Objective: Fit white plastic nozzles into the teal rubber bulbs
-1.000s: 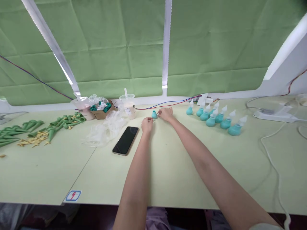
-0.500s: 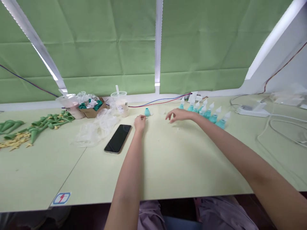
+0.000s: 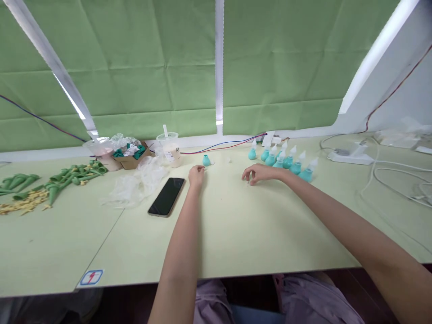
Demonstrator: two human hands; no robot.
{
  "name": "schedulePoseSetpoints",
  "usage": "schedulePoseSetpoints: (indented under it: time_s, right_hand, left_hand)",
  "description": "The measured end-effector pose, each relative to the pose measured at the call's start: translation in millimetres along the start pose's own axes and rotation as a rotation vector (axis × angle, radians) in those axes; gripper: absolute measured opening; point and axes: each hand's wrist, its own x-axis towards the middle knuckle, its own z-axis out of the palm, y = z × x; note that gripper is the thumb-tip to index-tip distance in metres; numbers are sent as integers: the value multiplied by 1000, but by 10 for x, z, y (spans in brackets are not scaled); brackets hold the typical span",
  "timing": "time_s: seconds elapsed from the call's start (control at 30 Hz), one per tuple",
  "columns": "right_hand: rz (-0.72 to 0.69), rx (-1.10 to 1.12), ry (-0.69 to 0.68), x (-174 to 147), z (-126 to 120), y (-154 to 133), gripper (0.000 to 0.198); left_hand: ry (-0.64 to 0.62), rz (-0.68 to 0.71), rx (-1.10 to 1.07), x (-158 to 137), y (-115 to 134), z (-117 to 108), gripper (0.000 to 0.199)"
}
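My left hand (image 3: 196, 176) rests on the table with its fingers pinched together; whatever they hold is too small to make out. Just beyond it stands a small teal bulb-shaped piece (image 3: 206, 160) without a white tip, a whitish bit beside it. My right hand (image 3: 258, 173) is lowered to the table, thumb and fingers curved and a little apart, over a tiny clear piece (image 3: 247, 183). Behind that hand stand several teal bulbs with pointed white tips (image 3: 288, 162), partly hidden by it. A small pale piece (image 3: 230, 160) lies between the hands, farther back.
A phone (image 3: 166, 196) lies left of my left forearm. Beyond it are a crumpled plastic bag (image 3: 135, 184), lidded drink cups (image 3: 171, 153) and a small cardboard box (image 3: 133, 159). Green cone-shaped pieces (image 3: 67, 176) lie far left. A power strip (image 3: 351, 156) and white cables are at right.
My right hand has come down to the table at the tiny clear piece, its fingers drawing closer around it. My left hand stays in place. The view has shifted slightly.
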Motion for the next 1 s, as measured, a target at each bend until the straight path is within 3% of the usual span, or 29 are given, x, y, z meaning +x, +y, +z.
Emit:
schedulePoseSetpoints:
  time_s: [0.13,0.23,0.37,0.5,0.7,1.0]
  right_hand:
    - [-9,-75,44,7,28,-31,14]
    - [2,-102,157,152,17,-66,13]
    - [48,-218,359,560,-64,-248,13]
    - [33,-390,439,1040,-102,-512,9]
    - [206,-467,429,1496,20,-636,8]
    - [278,-420,391,1662,91,-454,18]
  left_hand:
    - [3,-5,8,6,6,6,22]
    - [-1,0,16,20,-2,19,22]
    - [5,4,33,28,-7,24,21]
    - [3,-2,38,17,12,8,21]
    - [-5,-23,37,-6,53,-5,21]
    - [-8,-15,71,14,37,30,21]
